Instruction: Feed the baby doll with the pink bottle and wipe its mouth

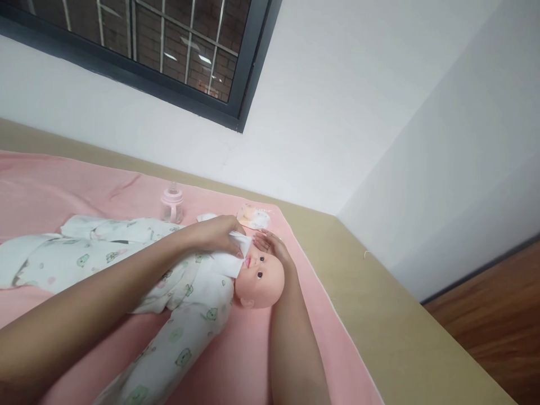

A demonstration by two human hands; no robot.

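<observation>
A baby doll (261, 284) lies on its back on a pink sheet (248, 349), its head to the right. It wears a white suit (185, 281) with a green animal print and has a white cloth at the neck. My left hand (221, 233) reaches across its chest. Between thumb and fingers it pinches a white cloth (242, 242) beside the doll's mouth and chin. Against the far side of the doll's head rests my right hand (272, 246), fingers stretched out and slightly curved, the forearm running past the crown.
Behind the doll a pink-lidded baby bottle (172, 203) stands upright. A small printed packet or cloth (253, 216) lies beyond my hands. The sheet covers a wooden surface (363, 304) whose edge meets a white wall (337, 101) with a dark-framed window (248, 67).
</observation>
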